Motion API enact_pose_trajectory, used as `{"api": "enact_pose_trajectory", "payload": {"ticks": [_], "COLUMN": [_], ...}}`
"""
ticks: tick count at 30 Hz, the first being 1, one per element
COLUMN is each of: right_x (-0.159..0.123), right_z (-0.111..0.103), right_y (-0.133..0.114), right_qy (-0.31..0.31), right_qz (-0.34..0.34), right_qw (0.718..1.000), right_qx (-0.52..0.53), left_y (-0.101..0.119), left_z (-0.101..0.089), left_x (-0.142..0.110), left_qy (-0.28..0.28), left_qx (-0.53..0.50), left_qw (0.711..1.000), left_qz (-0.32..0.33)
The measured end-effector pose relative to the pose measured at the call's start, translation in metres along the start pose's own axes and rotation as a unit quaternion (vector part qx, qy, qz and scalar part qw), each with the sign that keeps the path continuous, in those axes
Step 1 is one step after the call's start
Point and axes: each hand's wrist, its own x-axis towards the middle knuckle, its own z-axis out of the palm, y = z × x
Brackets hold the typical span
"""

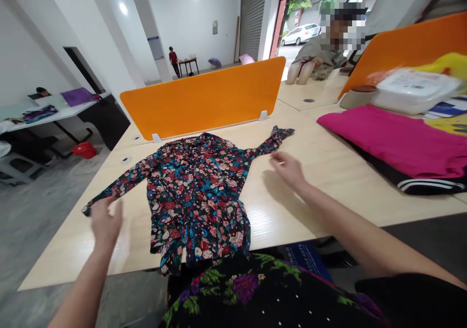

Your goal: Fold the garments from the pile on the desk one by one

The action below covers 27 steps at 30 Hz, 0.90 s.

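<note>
A floral shirt [199, 187], dark with red, pink and blue flowers, lies spread on the light wood table, its hem hanging at the near edge. One sleeve stretches out to the left; the other, at the right, is bent and twisted at its end. By the left cuff is my left hand [105, 221], thumb apart from the fingers; whether it touches the cloth I cannot tell. Raised over the table beside the right sleeve, my right hand [289, 171] casts a shadow, its fingers loosely bent and nothing visible in them.
An orange divider [204, 99] borders the table's [280, 216] far side. To the right lie a folded magenta cloth [394, 140] on a black garment [404, 184] and a white plastic container [416, 89]. Beyond, a person in a grey top [314, 45] sits at the adjoining desk.
</note>
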Motion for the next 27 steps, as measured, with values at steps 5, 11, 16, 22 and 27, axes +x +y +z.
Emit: {"api": "enact_pose_trajectory", "payload": {"ticks": [5,11,16,22,27], "right_x": [-0.063,-0.043,-0.015,0.032,0.053], "right_z": [0.046,0.022,-0.022,0.004,0.072], "right_y": [-0.057,-0.044,-0.023,-0.040,-0.023], "right_qy": [-0.294,-0.322,-0.460,-0.263,-0.198], "right_qz": [-0.365,-0.378,-0.271,-0.192,-0.175], "right_qw": [0.883,0.866,0.843,0.943,0.951], "right_qx": [0.022,-0.067,-0.066,-0.063,-0.159], "left_y": [0.070,0.079,0.085,0.106,0.094], "left_z": [0.041,0.021,-0.017,0.004,0.081], "left_x": [-0.034,-0.062,-0.080,-0.026,0.034], "left_qy": [-0.247,-0.304,-0.426,-0.283,-0.191], "left_qx": [-0.071,-0.038,-0.017,0.053,0.092], "left_qw": [0.937,0.924,0.881,0.947,0.954], "left_qz": [0.236,0.229,0.204,0.141,0.212]}}
